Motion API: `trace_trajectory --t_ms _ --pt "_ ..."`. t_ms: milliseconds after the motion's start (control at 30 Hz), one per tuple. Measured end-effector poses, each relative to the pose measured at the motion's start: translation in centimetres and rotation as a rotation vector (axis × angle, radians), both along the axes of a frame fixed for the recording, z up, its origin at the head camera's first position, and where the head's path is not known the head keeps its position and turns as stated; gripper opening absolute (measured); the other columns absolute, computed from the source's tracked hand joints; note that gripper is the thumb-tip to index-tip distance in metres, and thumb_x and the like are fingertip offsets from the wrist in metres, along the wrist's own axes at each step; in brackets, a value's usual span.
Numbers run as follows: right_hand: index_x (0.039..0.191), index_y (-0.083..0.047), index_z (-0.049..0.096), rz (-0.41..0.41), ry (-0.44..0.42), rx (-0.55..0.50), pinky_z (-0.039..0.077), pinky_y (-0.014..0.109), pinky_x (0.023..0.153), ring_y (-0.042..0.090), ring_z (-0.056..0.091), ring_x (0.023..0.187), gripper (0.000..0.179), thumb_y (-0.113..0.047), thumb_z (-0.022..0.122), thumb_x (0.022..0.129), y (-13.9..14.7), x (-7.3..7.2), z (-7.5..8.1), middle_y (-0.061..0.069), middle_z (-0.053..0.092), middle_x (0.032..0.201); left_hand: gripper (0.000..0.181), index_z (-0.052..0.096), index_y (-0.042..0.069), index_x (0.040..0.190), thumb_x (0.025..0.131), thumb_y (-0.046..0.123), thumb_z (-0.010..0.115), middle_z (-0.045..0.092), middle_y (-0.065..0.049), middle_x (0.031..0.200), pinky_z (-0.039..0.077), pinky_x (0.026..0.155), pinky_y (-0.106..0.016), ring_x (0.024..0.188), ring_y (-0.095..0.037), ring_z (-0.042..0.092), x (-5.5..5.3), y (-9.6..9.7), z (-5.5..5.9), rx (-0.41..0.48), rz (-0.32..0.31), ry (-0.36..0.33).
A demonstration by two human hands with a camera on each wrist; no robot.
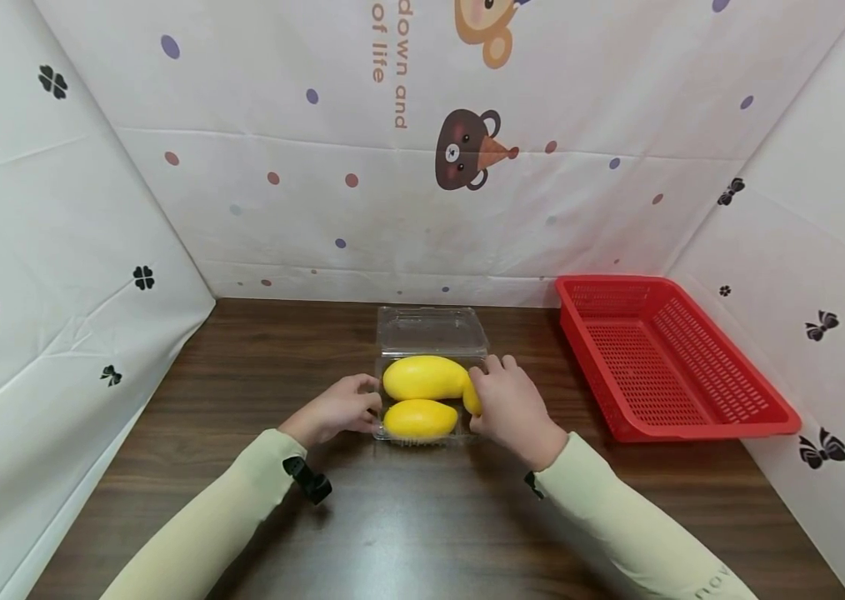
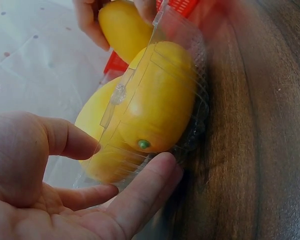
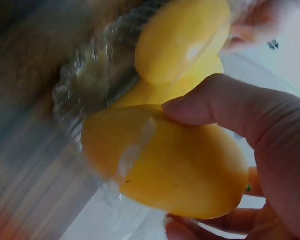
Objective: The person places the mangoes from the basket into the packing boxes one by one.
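Observation:
A clear plastic clamshell box (image 1: 433, 332) stands on the table with its lid raised at the back. Two yellow mangoes lie in it: a rear mango (image 1: 422, 377) and a front mango (image 1: 420, 418), whose green stem end shows in the left wrist view. My right hand (image 1: 514, 410) grips a third mango (image 3: 165, 160) between thumb and fingers at the box's right end; its far end overlaps the clear plastic rim. At the left end, my left hand (image 1: 343, 406) has thumb and fingers spread, fingertips right at the box wall (image 2: 140, 157).
A red plastic basket (image 1: 700, 429) with slotted sides stands to the right, near the patterned back cloth (image 1: 362, 217). White cloth also hangs at both sides of the dark wooden table (image 1: 257, 358). Each wrist wears a black strap, the left one with a camera (image 1: 310, 481).

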State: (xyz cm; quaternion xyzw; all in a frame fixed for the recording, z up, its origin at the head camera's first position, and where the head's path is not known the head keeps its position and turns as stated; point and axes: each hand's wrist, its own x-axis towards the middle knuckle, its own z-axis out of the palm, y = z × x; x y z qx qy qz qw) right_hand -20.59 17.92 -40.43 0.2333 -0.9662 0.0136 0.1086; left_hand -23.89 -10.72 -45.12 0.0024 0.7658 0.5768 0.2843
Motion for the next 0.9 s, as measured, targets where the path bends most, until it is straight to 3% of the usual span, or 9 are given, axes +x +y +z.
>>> trace_trajectory --t_ms 300,700,900 --pt "0.11 -0.003 0.071 -0.042 -0.041 0.059 0.057 0.039 0.073 0.031 0.049 0.086 0.049 -0.019 0.09 0.068 -1.7 0.7 -0.1 0.016 0.057 0.098 0.054 0.038 -0.002 0.15 0.101 0.012 0.053 0.057 -0.025 0.129 0.064 0.083 -0.037 0.096 -0.025 0.067 0.2 0.0 0.1 0.002 -0.005 0.009" --pt "0.114 -0.008 0.07 0.175 -0.15 0.067 0.054 0.036 0.083 0.024 0.052 0.09 0.052 -0.012 0.093 0.067 -1.2 -0.1 1.0 0.006 0.065 0.102 0.055 0.038 -0.004 0.149 0.099 0.01 0.054 0.059 -0.026 0.127 0.064 0.078 -0.035 0.092 -0.026 0.069 -0.2 0.3 -0.5 0.033 0.008 0.011" --pt "0.123 -0.009 0.07 0.244 -0.311 0.004 0.054 0.038 0.092 0.024 0.052 0.102 0.058 -0.008 0.09 0.069 -0.3 -1.1 1.2 0.005 0.067 0.119 0.054 0.039 -0.004 0.148 0.098 0.01 0.054 0.059 -0.025 0.122 0.064 0.077 -0.034 0.09 -0.025 0.069 -0.3 0.3 -0.7 0.037 0.012 0.011"
